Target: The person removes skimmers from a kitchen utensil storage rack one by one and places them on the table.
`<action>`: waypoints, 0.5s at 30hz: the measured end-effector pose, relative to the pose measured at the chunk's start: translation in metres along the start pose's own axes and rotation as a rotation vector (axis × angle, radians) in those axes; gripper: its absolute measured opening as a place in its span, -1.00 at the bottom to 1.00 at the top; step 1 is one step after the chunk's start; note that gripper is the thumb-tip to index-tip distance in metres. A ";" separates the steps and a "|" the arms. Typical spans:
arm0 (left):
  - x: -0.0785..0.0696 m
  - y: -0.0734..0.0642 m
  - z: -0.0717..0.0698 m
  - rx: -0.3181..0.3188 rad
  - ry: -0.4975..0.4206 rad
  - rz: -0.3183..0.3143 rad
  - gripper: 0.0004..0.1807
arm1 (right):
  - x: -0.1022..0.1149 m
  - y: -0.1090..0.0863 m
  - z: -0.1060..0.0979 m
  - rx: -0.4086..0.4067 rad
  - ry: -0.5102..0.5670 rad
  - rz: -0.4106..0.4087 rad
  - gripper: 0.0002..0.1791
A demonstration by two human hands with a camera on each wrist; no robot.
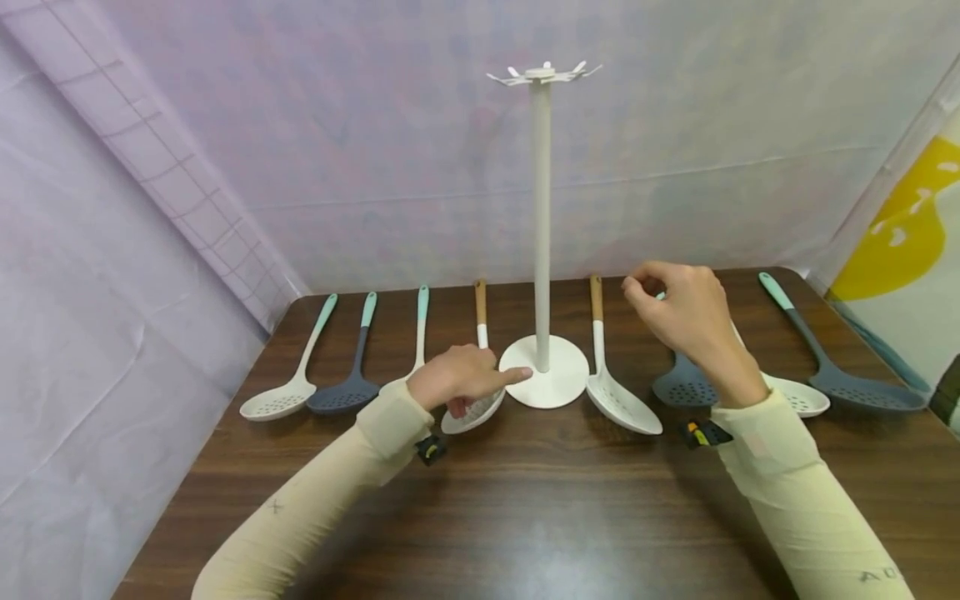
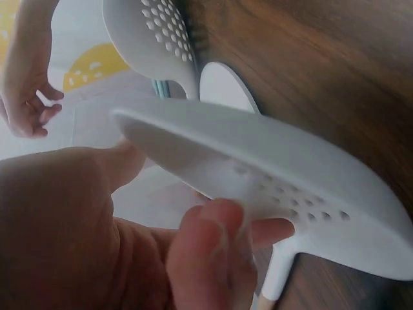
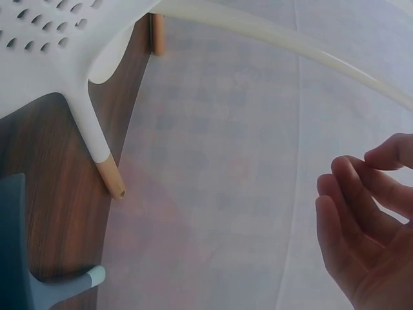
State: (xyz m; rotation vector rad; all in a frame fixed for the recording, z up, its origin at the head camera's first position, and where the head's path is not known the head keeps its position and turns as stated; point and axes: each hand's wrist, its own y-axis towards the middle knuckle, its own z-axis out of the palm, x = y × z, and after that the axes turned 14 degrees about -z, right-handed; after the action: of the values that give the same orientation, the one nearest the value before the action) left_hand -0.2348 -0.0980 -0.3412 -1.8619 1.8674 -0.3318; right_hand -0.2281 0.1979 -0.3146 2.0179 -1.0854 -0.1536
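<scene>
My left hand [image 1: 459, 377] is low over a white perforated spoon [image 2: 322, 155] with a wooden handle, its thumb stretched out to the right. In the left wrist view the loosely bent fingers overlap the spoon's bowl, which lies on the table. Raised above the right-hand utensils, my right hand [image 1: 678, 310] has bent fingers with the thumb close to the index fingertip, and nothing shows between them. Left of it lies another white perforated spoon [image 1: 622, 406] with a wooden handle. Beneath it is a grey perforated utensil [image 1: 682, 385], partly hidden by the hand and wrist.
Between the hands stands a white rack [image 1: 542, 225] with hooks on top and a round base [image 1: 566, 385]. To the left lie white [image 1: 276, 402] and grey [image 1: 343, 395] mint-handled utensils; at right, a white one [image 1: 801, 397] and a grey one [image 1: 862, 392]. A cloth wall backs the table.
</scene>
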 end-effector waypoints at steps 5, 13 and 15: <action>0.014 0.004 -0.004 -0.050 -0.052 0.030 -0.23 | -0.001 -0.002 0.000 0.026 0.002 0.007 -0.77; 0.033 0.009 -0.014 -0.113 -0.063 0.093 -0.29 | -0.002 -0.004 0.000 0.097 0.017 0.046 -0.74; 0.038 0.008 -0.020 -0.114 -0.098 0.111 -0.33 | -0.002 -0.004 0.000 0.129 0.026 0.063 -0.73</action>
State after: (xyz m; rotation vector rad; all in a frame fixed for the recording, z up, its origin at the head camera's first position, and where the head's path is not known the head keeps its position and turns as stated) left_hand -0.2500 -0.1388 -0.3342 -1.8038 1.9485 -0.0959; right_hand -0.2264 0.2005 -0.3183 2.0905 -1.1673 -0.0245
